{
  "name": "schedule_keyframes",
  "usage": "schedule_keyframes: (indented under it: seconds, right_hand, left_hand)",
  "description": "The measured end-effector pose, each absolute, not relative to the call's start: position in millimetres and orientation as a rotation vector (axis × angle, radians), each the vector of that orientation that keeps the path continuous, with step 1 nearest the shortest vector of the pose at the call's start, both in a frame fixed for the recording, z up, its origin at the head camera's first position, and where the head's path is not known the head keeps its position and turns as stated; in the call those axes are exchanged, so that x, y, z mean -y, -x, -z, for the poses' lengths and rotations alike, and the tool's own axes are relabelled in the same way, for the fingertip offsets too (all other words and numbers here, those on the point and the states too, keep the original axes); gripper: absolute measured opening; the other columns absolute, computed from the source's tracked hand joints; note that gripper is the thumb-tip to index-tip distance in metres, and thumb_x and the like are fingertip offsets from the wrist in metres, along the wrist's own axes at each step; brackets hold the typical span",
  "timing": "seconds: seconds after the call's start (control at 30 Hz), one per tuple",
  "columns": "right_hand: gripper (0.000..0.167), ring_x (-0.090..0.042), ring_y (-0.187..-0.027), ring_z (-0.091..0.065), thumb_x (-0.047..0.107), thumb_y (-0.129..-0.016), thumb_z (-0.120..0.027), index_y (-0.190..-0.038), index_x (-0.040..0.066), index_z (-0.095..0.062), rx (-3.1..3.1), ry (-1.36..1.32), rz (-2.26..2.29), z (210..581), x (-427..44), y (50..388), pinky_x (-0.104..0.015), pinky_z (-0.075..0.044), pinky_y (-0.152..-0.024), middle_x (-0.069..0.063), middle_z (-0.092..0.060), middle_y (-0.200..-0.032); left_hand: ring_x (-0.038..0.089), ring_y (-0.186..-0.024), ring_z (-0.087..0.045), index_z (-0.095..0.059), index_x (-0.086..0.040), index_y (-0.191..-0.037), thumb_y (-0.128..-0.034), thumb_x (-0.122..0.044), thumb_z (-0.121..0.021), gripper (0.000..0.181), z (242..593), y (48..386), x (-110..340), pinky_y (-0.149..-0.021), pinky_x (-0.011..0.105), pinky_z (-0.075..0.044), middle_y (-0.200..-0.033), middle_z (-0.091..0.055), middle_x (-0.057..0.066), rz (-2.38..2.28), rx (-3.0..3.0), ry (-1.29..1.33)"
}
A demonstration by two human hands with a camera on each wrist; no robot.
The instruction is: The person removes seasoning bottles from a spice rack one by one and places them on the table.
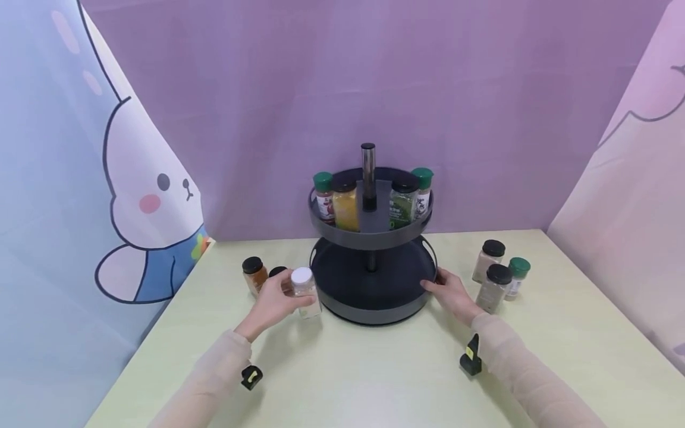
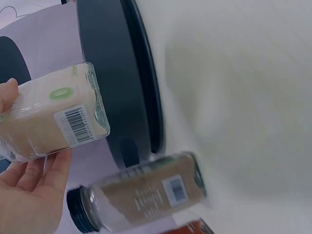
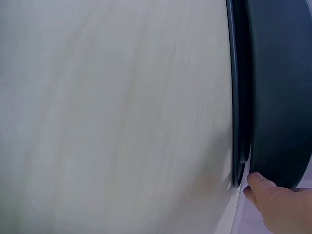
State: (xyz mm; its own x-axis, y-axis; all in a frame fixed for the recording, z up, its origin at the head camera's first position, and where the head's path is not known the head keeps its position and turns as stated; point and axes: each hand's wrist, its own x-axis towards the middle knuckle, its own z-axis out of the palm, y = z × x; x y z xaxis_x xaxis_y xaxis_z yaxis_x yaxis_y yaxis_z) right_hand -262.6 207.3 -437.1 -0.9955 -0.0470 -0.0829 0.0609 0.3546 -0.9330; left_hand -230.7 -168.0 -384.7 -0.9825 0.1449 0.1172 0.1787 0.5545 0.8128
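My left hand (image 1: 275,304) grips a white-capped jar (image 1: 306,292) beside the left edge of the two-tier black rack (image 1: 374,315). In the left wrist view the held jar (image 2: 58,114) shows pale contents and a barcode, with the hand (image 2: 36,195) around it. The right hand (image 1: 452,294) holds the right rim of the lower tier, thumb over the edge. The right wrist view shows that hand (image 3: 282,202) at the tier's wall (image 3: 280,92). On the upper tier stand a yellow jar (image 1: 345,208), a green-filled jar (image 1: 402,205) and two green-capped jars.
Left of the rack stand an orange-brown jar (image 1: 254,275) and another black-capped jar (image 1: 278,271), partly behind the left hand. At the right are two black-capped jars (image 1: 492,291) and a green-capped one (image 1: 517,277). A purple cloth (image 1: 257,119) hangs behind the table (image 1: 342,380).
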Motion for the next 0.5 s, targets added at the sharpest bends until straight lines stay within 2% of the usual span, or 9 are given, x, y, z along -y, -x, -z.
schedule_keyframes:
  seconds: [0.17,0.5]
  right_hand:
    - [0.065,-0.038,-0.133,-0.029,0.018,-0.092,-0.052,-0.141,-0.01,-0.019,-2.503,-0.001,1.722,435.0,-205.6,263.3,-0.045,-0.029,-0.109,-0.03,-0.027,-0.143]
    - [0.064,-0.039,-0.133,-0.029,0.017,-0.092,-0.052,-0.141,-0.011,-0.02,-2.511,-0.004,1.726,434.4,-209.1,264.6,-0.045,-0.029,-0.109,-0.03,-0.027,-0.143]
  left_hand:
    - [0.025,-0.105,-0.059,-0.057,-0.008,-0.112,-0.0699,-0.028,-0.079,0.052,389.0,226.6,182.5,-0.09,0.04,-0.05,-0.11,-0.062,0.009,1.448,2.742,0.26]
    - [0.028,-0.106,-0.058,-0.053,-0.004,-0.118,-0.07,-0.028,-0.078,0.06,397.6,226.9,207.6,-0.089,0.039,-0.05,-0.114,-0.06,0.013,1.401,2.773,0.182]
